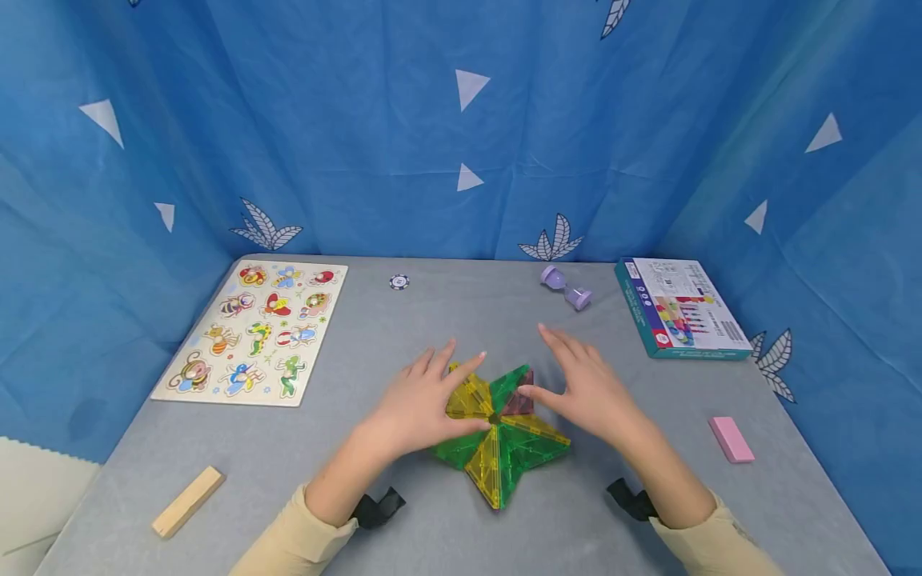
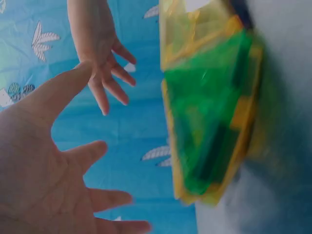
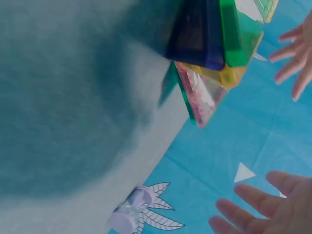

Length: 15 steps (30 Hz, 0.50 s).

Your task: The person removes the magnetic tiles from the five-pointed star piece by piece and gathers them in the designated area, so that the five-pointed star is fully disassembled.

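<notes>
A star-shaped build of see-through magnetic tiles [image 1: 529, 448] stands on the grey table, with green, yellow and pinkish points meeting in the middle. My left hand [image 1: 425, 400] is spread over its left side, thumb and forefinger overlapping the star in the head view. To the right, my right hand [image 1: 591, 392] has its fingers stretched out and its thumb tip near the pinkish tile [image 1: 520, 396]. Both wrist views show straight, parted fingers with nothing between them. From the left wrist, the star's green face [image 2: 200, 107] rises off the table; from the right, a dark blue tile [image 3: 197, 39] shows.
A wooden insect puzzle board [image 1: 248, 332] lies at the back left, a wooden block [image 1: 189, 502] front left. Toward the back are a poker chip [image 1: 399, 282] and a purple sand timer [image 1: 565, 288]. Right: a boxed set [image 1: 691, 308] and pink block [image 1: 731, 439]. Blue curtains surround the table.
</notes>
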{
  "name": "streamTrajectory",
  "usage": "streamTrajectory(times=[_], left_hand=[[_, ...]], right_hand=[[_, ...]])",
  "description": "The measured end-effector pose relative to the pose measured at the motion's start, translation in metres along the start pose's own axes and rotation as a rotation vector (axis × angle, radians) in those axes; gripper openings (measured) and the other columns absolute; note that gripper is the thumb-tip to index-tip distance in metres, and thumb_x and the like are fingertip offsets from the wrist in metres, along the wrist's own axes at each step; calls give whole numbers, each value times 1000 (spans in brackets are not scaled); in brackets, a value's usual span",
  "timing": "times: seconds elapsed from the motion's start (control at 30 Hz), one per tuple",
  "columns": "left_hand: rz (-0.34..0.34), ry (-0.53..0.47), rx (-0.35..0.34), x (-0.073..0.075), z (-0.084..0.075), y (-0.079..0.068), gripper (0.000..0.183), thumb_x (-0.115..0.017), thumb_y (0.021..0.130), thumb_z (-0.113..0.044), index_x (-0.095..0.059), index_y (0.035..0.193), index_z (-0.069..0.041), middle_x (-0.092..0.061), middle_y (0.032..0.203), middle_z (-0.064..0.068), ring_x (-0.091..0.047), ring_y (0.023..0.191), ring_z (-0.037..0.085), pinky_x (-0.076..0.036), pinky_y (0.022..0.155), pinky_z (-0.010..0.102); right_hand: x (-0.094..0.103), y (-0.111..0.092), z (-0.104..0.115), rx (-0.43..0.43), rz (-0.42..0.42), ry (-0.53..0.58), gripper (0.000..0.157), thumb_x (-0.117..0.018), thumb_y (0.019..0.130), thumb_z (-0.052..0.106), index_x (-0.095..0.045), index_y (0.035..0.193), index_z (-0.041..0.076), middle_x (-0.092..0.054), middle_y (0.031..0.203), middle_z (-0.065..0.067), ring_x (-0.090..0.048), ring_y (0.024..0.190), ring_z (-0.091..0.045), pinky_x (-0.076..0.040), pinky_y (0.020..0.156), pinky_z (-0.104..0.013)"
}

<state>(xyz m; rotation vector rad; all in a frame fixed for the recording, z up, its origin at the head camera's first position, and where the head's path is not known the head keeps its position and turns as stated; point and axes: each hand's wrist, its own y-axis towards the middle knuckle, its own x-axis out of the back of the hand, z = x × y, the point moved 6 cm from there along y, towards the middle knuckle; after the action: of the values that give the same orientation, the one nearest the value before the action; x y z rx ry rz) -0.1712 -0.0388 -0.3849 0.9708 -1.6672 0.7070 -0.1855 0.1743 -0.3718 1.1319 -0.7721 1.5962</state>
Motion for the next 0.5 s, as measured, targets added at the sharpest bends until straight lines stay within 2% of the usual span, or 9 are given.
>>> streamTrajectory(times=[0.13,0.27,0.37,0.5], left_hand=[[101,-56,-9,-13,-7,-7,84,-59,75,-70,-25,146,-40,-25,149,19,-38,127,41,-41,88,59],[182,-75,-36,-24,-13,-11,80,-68,74,-61,-33,143,-39,-31,146,16,-43,123,39,-45,83,56],[207,-65,-78,-30,-18,-15,79,-73,73,-53,-35,142,-39,-32,146,11,-44,122,37,-47,82,52],[207,-37,-179,-35,-24,-19,78,-78,73,-41,-40,140,-36,-32,147,5,-46,120,35,-50,81,46]], right_hand=[[-6,-10,-7,-20,47,81,95,-49,76,75,-24,149,19,-36,145,-13,-33,130,-38,-32,96,-63],[-18,-18,-15,-41,115,176,89,-54,79,69,-34,145,12,-49,133,-14,-49,116,-34,-43,89,-54],[-28,-23,-22,-67,184,257,79,-59,82,60,-42,139,8,-57,117,-11,-57,98,-24,-49,76,-41],[-41,-28,-32,-103,275,371,67,-62,85,49,-49,133,3,-60,97,-4,-55,78,-16,-46,62,-32]])
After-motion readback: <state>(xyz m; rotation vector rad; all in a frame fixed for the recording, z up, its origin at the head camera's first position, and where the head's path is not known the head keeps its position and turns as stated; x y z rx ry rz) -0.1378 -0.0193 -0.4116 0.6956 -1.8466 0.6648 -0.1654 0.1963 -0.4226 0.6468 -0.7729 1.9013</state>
